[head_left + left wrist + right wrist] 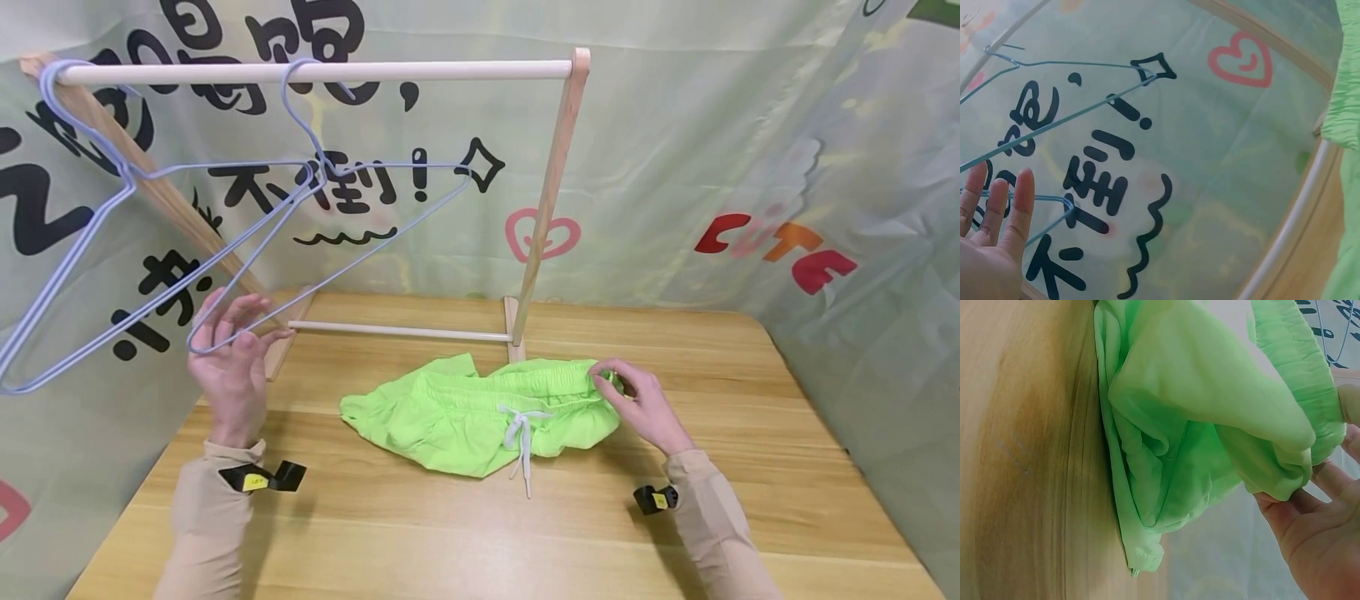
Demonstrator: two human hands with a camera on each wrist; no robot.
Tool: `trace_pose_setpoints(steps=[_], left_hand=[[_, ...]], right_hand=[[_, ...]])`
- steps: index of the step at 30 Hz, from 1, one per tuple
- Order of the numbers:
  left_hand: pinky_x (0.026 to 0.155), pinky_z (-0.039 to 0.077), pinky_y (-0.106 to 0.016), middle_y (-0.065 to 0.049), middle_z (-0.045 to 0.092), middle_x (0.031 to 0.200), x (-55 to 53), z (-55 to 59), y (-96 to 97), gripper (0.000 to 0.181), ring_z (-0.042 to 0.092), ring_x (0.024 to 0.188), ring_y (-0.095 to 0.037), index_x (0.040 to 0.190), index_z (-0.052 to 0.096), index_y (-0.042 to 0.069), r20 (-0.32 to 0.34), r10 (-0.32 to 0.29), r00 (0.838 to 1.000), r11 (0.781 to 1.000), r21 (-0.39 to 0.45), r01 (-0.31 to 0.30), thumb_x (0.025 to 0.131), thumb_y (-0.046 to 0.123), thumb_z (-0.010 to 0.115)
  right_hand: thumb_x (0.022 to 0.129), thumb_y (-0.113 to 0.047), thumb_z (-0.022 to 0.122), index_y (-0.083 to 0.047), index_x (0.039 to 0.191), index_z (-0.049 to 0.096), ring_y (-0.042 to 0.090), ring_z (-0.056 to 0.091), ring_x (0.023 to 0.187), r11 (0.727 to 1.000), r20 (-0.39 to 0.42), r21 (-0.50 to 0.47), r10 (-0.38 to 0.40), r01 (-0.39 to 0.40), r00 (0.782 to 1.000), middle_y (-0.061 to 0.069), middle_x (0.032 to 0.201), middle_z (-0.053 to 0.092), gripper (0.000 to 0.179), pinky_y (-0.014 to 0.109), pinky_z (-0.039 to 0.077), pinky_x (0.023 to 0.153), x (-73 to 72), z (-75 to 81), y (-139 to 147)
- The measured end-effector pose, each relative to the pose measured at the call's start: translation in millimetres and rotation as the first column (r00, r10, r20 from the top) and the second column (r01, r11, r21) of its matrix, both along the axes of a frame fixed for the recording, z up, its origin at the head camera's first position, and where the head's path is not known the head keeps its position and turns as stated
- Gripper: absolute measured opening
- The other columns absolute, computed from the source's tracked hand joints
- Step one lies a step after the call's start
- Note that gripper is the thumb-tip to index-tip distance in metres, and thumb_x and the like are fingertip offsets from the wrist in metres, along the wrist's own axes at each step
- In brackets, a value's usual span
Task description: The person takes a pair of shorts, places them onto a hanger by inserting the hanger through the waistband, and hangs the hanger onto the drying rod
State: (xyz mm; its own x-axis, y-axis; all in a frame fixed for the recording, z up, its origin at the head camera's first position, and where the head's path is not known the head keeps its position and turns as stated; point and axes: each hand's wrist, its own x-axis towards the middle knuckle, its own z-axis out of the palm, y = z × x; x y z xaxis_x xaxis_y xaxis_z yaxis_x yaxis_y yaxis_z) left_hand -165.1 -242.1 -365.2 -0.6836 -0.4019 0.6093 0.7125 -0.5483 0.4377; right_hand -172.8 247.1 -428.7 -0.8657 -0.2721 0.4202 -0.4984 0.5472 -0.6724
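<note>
Bright green shorts with a gathered waistband and white drawstring lie bunched on the table. My right hand pinches the waistband's right end; in the right wrist view, fingertips and thumb hold the green cloth raised off the tabletop. At left, my left hand is at the lower corner of a blue wire hanger on the rack's top rail. Its fingers look fairly straight beside the wire in the left wrist view; the thumb is not visible there.
A wooden rack with a white top rail and a lower bar stands at the back of the table. More blue hangers hang at its left end. A printed cloth backdrop surrounds the table.
</note>
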Motion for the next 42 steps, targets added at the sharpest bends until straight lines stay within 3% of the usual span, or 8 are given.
trace_pose_setpoints(steps=[8,17,27,42], left_hand=[[0.069,0.065,-0.041,-0.028,0.07,0.11,-0.5,6.7,-7.4,0.061,0.071,0.1,-0.036,0.126,0.05,-0.013,-0.025,0.022,0.999,0.999,0.035,-0.021,0.078,0.004,0.084],[0.071,0.065,-0.041,-0.032,0.072,0.107,0.4,14.0,-13.8,0.052,0.074,0.098,-0.039,0.116,0.055,-0.018,-0.063,0.022,0.998,0.999,-0.032,-0.024,0.089,0.021,0.077],[0.069,0.065,-0.045,-0.034,0.072,0.091,-2.0,17.7,-12.9,0.037,0.075,0.079,-0.041,0.102,0.058,-0.026,-0.075,0.077,0.994,0.996,-0.034,-0.08,0.1,0.01,0.062],[0.071,0.064,-0.047,-0.035,0.072,0.093,-2.1,19.5,-11.5,0.032,0.075,0.08,-0.043,0.103,0.057,-0.028,-0.083,0.067,0.994,0.997,-0.026,-0.069,0.103,0.005,0.054]], right_hand=[[0.096,0.001,0.061,-0.005,0.111,0.068,0.004,0.041,0.062,1.0,0.015,-0.001,0.007,-0.007,1.0,0.008,0.088,0.067,0.018,0.023,0.039,0.054,2.1,-0.8,1],[0.097,0.0,0.061,-0.005,0.112,0.068,0.003,0.044,0.064,1.0,0.035,-0.016,0.014,-0.014,0.999,0.011,0.097,0.071,0.018,0.02,0.041,0.056,4.1,0.9,0],[0.099,-0.004,0.06,-0.006,0.112,0.069,0.002,0.048,0.067,1.0,0.055,-0.01,0.011,-0.01,0.998,0.011,0.101,0.073,0.016,0.02,0.044,0.059,3.9,1.7,1],[0.099,-0.004,0.059,-0.006,0.113,0.069,0.004,0.046,0.063,1.0,0.065,-0.007,0.004,-0.003,0.998,0.011,0.097,0.071,0.016,0.021,0.041,0.055,4.5,-0.8,3]])
